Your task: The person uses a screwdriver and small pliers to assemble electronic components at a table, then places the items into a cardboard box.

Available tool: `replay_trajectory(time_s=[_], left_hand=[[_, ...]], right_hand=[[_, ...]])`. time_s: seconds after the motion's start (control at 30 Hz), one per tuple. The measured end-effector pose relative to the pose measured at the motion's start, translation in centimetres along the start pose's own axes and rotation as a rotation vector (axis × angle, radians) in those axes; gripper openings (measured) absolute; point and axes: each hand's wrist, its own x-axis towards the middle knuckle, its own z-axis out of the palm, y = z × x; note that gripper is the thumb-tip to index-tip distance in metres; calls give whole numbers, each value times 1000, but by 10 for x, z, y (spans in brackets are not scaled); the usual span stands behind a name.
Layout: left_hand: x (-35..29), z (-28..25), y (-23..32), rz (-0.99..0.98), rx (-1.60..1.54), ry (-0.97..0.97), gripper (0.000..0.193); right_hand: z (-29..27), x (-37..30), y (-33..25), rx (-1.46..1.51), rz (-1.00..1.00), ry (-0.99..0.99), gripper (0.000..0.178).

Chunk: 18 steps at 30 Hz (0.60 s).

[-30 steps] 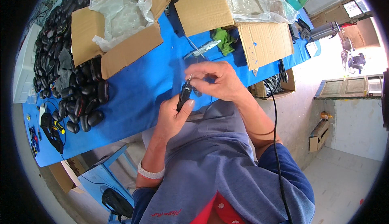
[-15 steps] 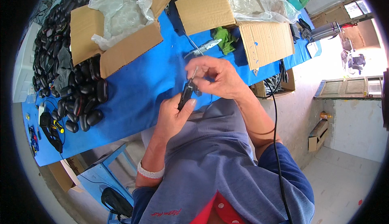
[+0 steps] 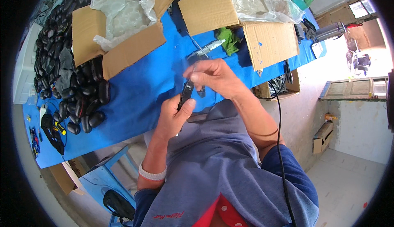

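In the fingers: one narrow black part, gripped in the closed fingers of the left hand, the thumb laid along its side. It was held tilted above the table edge, in front of the shirt. At its upper end the thumb and forefinger of the right hand were brought together; whether anything was pinched between them could not be told, owing to blur. Just right of the part, one small dark piece was noted, its kind not made out.

On the left wrist: one white band.

Beyond the right hand: one silvery metal bracket, laid on the blue table cover; beside it, one crumpled green cloth.

Farther out: two open cardboard boxes, the left box and the right box, both lined with clear plastic film. To the left, a large pile of black rounded cases was spread. Near the table's left end, one yellow-and-black tool was placed.

At far right: one green bottle. Over the right sleeve, one black cable was draped.
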Motion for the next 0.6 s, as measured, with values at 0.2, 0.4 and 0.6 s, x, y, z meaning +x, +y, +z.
replay_trajectory(time_s=[0.2, 0.4, 0.6], left_hand=[[2, -6, 3, -50, -101, -19, 39], [5, -11, 3, -108, -169, -44, 41], [4, -12, 6, -94, -180, -44, 36]], right_hand=[[5, 7, 17, 0, -79, 73, 23], [10, 9, 21, 94, -76, 157, 22], [22, 8, 5, -76, -65, 236, 20]])
